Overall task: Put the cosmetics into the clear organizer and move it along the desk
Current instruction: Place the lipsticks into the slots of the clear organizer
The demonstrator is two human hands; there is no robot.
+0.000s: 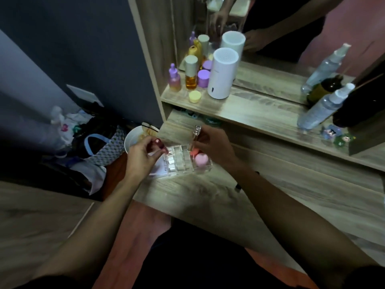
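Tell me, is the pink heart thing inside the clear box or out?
Inside. The pink heart sits in the right end compartment of the clear organizer, low between its walls; most small slots beside it look empty.

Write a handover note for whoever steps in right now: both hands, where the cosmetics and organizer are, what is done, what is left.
Left hand: pinching a small dark red tube above the organizer's left end.
Right hand: holding a slim clear tube upright over the organizer's right side.
Clear organizer: sits on the desk near its left edge.
Done: a pink heart-shaped sponge and a coral piece behind it lie in the right compartment.
Left: slot both tubes in, then move the organizer along the desk.
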